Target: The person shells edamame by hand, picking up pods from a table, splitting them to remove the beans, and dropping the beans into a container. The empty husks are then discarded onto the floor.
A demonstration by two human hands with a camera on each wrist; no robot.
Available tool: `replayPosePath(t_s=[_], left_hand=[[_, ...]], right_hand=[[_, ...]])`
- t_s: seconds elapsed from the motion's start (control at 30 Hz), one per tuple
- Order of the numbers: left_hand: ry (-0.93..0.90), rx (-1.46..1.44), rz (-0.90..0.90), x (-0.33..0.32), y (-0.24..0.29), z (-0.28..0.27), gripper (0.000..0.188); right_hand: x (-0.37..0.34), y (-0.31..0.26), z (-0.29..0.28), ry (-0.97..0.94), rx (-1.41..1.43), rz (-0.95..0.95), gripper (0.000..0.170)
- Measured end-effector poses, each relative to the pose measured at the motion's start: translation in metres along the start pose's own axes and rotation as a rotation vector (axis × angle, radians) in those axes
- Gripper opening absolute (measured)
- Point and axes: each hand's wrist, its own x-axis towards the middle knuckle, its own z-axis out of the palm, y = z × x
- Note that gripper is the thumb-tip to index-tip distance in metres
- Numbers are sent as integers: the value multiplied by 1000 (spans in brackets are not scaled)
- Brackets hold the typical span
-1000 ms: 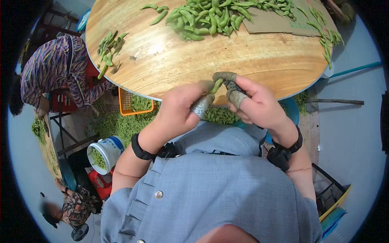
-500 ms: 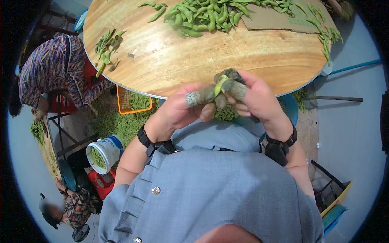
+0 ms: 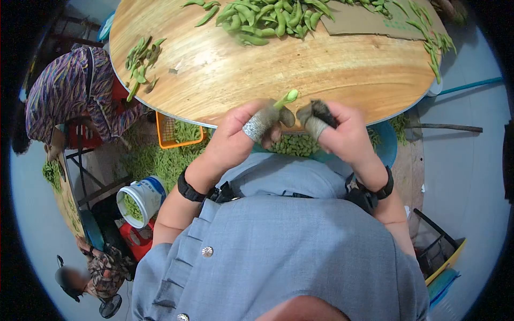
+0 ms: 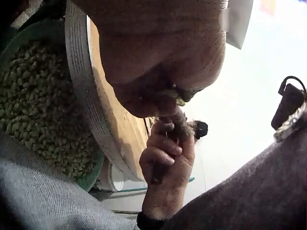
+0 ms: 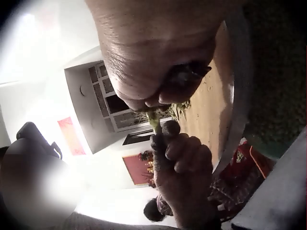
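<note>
My left hand (image 3: pixel 238 128) pinches a green soybean pod (image 3: pixel 281 100) upright between thumb and fingers, above the near edge of the round wooden table (image 3: pixel 230 80). A pale green bean (image 3: pixel 292 95) shows at the pod's upper end. A silvery wrap (image 3: pixel 258 124) covers the left thumb. A little to the right, my right hand (image 3: pixel 342 131) has curled fingers, thumb against forefinger, with worn grey covers (image 3: pixel 316 126) on them; nothing shows in its grip. In the right wrist view the pod (image 5: pixel 154 120) stands between both hands, close under the right fingers.
Pods (image 3: pixel 267 18) are heaped at the table's far side, beside cardboard (image 3: pixel 369 27). Below the near edge sits a teal basin (image 3: pixel 393 144) of shelled beans (image 3: pixel 292 145). At left are an orange crate (image 3: pixel 167 144), a white bucket (image 3: pixel 152 192) and two people (image 3: pixel 67 91).
The hands came together on the pod, then parted. The pod now stands in the left fingers with a bean showing at its end, and the right hand has drawn off to the right.
</note>
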Motion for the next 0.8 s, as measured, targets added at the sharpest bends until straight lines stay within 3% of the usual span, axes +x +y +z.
replayPosePath(t_s=[0.07,0.13,0.17,0.27,0.3,0.37,0.5,0.6,0.67,0.73,0.8], left_hand=[[-6,147,28,1,4,5,23],[-10,313,116,4,0,7,23],[-16,484,207,6,-2,9,23],[35,622,315,7,-8,11,22],[32,626,315,5,-5,10,22],[82,113,-34,0,3,5,22],[92,116,-32,-2,-1,4,22],[10,282,82,4,-6,6,23],[-87,494,122,6,-2,6,22],[-67,444,53,3,-2,7,23],[98,428,107,0,-3,9,24]], right_hand=[[-3,3,-5,-69,-42,65,24],[0,4,-3,118,-25,23,24],[4,4,-2,145,42,13,25],[9,-2,0,112,48,-13,24],[10,-3,-2,115,52,-16,24],[9,-4,-6,92,107,112,23],[8,3,0,116,8,1,21],[10,1,-2,106,70,150,22],[13,2,3,126,26,-59,21],[17,15,4,148,42,-159,21],[21,16,-7,175,52,-252,20]])
